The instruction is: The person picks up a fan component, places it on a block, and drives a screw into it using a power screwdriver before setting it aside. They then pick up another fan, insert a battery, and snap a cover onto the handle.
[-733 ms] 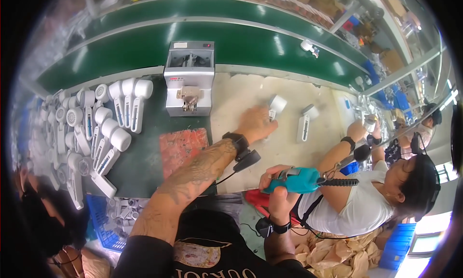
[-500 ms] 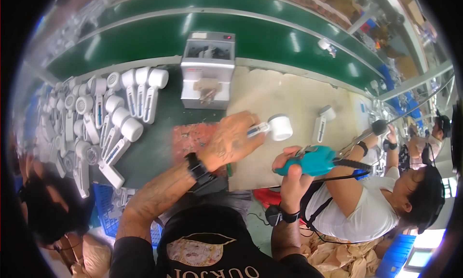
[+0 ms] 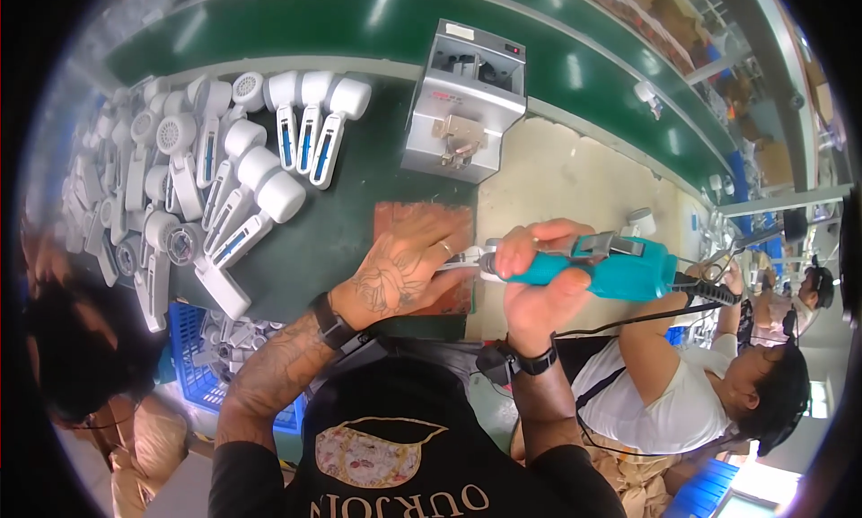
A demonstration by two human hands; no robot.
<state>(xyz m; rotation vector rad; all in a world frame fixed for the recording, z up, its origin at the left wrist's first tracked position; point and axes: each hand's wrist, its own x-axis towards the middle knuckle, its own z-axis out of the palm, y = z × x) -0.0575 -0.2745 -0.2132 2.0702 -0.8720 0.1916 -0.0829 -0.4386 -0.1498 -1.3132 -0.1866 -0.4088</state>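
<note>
My left hand (image 3: 404, 271) is closed round the handle of a white shower head (image 3: 460, 260) above the red mat (image 3: 395, 217). Most of this shower head's round end is hidden behind my right hand and the tool. My right hand (image 3: 546, 289) grips a teal electric screwdriver (image 3: 611, 271), held nearly level with its front end at the shower head. Whether its tip touches a screw is hidden. A grey screw feeder (image 3: 467, 105) stands beyond my hands. To the right, another white shower head (image 3: 641, 220) lies on the beige board, partly covered by the screwdriver.
Many white shower heads (image 3: 180, 134) crowd the left of the green table. A blue crate (image 3: 193, 374) of parts sits below its edge. At right a co-worker in a white shirt (image 3: 669, 383) sits close. The screwdriver's black cable (image 3: 620, 322) trails rightward.
My left hand has brought the shower head back over the red mat and turned it. The screwdriver has moved left to meet it. My view has shifted, so the table's things appear displaced.
</note>
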